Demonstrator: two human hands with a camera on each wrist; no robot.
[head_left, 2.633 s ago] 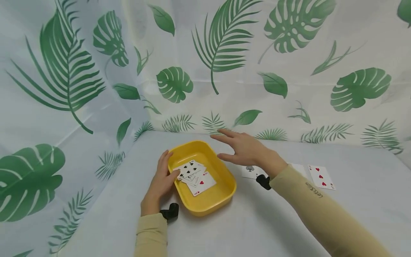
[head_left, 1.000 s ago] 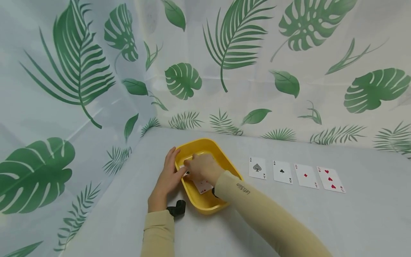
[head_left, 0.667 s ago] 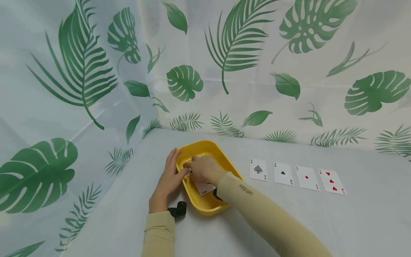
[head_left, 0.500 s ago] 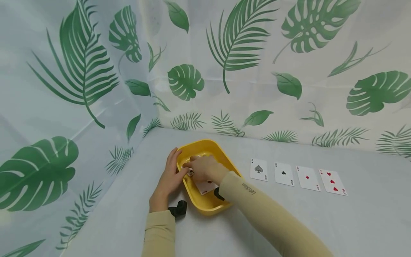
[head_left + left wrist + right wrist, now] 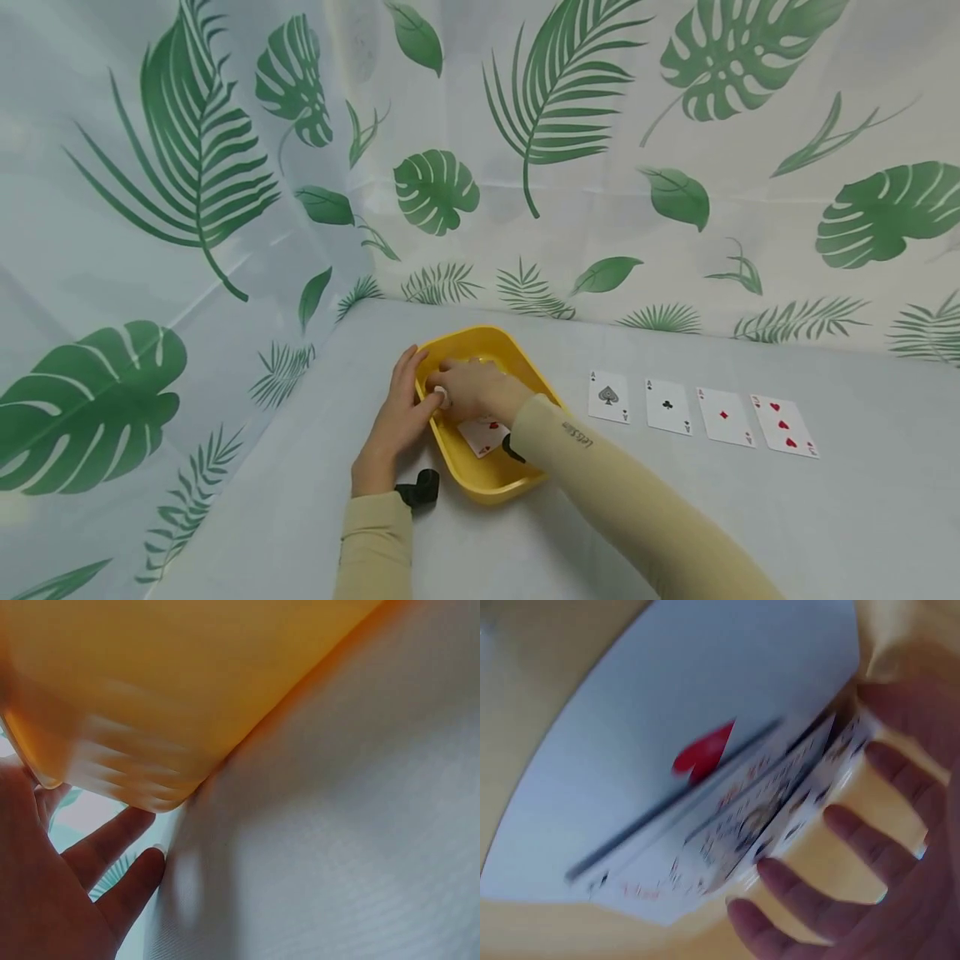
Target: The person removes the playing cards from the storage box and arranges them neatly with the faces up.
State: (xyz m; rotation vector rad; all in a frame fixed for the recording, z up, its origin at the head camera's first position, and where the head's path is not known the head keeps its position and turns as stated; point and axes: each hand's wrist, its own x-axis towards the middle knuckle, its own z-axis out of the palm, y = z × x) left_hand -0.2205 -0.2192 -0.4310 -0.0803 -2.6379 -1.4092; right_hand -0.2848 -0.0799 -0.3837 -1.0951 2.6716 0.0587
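In the head view, my left hand [image 5: 393, 421] holds the left rim of a yellow tray [image 5: 487, 492], thumb over the edge and fingers outside. The left wrist view shows those fingers [image 5: 131, 889] beside the tray's outer wall. My right hand [image 5: 472, 390] reaches down inside the tray. In the right wrist view, its thumb and index finger pinch the end of several overlapping playing cards [image 5: 780, 806], tilted up on edge and blurred. Beneath them a card with a red heart [image 5: 705, 682] lies flat on the tray floor. The right hand hides part of the cards in the head view.
Right of the tray, face up in a row, lie an ace of spades [image 5: 609, 396], an ace of clubs [image 5: 668, 406], an ace of diamonds [image 5: 725, 416] and a three of hearts [image 5: 784, 425]. A leaf-patterned curtain [image 5: 570, 200] stands behind the white tabletop [image 5: 675, 517].
My right hand has gone from above the tray's right side down into it and onto the cards, which now tilt up. The left hand stays on the rim.
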